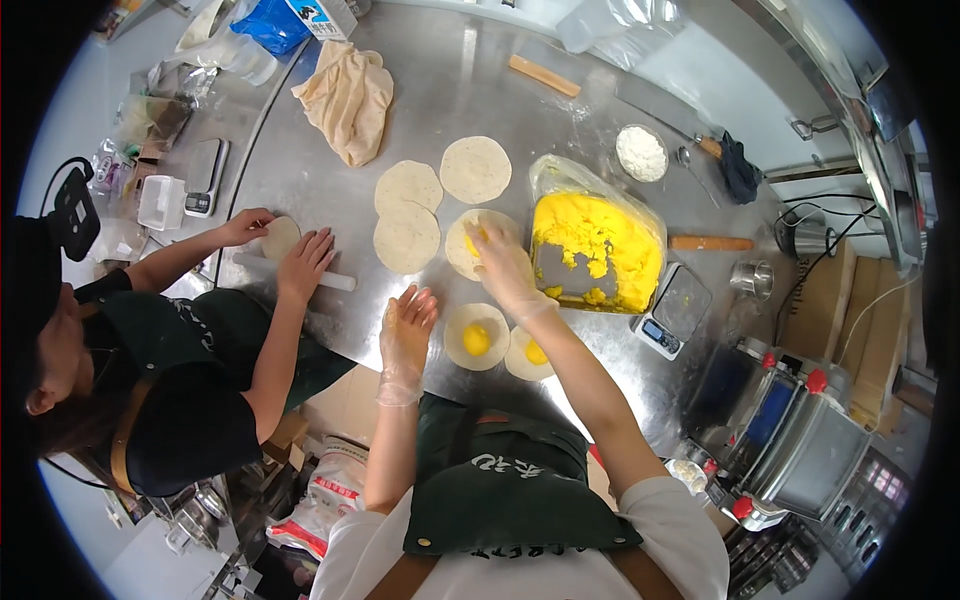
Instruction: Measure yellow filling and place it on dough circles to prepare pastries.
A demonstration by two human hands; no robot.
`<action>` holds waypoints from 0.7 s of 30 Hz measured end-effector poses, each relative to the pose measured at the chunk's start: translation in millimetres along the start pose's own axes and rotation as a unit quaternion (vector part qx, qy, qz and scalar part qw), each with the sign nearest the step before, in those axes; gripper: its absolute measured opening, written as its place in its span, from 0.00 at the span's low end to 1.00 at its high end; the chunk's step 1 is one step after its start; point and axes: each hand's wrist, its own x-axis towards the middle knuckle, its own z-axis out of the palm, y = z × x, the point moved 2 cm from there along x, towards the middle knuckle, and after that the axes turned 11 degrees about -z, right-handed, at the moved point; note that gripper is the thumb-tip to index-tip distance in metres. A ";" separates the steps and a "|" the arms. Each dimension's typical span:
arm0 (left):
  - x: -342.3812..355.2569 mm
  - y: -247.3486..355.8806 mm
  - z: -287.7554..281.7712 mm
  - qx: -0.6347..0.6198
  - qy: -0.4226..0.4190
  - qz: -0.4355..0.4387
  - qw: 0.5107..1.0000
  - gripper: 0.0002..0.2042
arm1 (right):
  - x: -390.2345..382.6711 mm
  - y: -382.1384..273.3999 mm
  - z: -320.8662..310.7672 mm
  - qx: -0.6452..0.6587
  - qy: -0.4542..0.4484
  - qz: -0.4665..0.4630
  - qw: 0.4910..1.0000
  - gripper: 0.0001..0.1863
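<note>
1. Writing: My dark green apron (520, 500) bears light-coloured characters. The apron (185, 330) of the person at my left carries similar marks. A white-and-blue carton (322, 18) at the far edge has printing, and a white sack (330, 490) below the desk (425, 110) has red print.
2. Dough discs: Six lie before me. One upper disc (476, 169) lies apart; two left discs (407, 240) overlap; one middle disc (462, 262) lies under my right hand; two near discs (456, 345) lie nearest my apron. A seventh, smaller disc (281, 239) lies between the co-worker's hands.
3. Yellow filling: Three portions show: one ball (477, 339) and another (537, 352) on the near discs, and one portion (471, 240) on the middle disc. The bulk filling (630, 255) occupies one tray (565, 275) at my right.
4. Right fingers (487, 237): Gloved, bent over the middle disc's portion, touching it. I cannot tell whether they grip or press.
5. Left fingers (425, 303): Gloved, loosely spread, holding nothing, beside the left discs.
6. Scales: Two; one right (672, 312), one far left (206, 177).
7. Powder bowl (641, 153): One, beyond the tray.
</note>
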 end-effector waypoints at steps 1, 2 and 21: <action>-1.7 3.7 -12.1 -0.004 0.011 0.010 1.000 0.25 | 1.8 -13.4 -27.1 0.012 0.048 -0.001 0.999 0.25; -0.1 4.1 -15.5 -0.003 0.015 0.014 1.000 0.25 | -4.4 -16.6 -49.7 0.017 0.100 0.004 0.995 0.25; 70.0 -112.9 87.7 0.594 0.052 0.164 0.786 0.14 | -14.2 48.5 -36.8 -0.277 0.015 0.046 0.960 0.22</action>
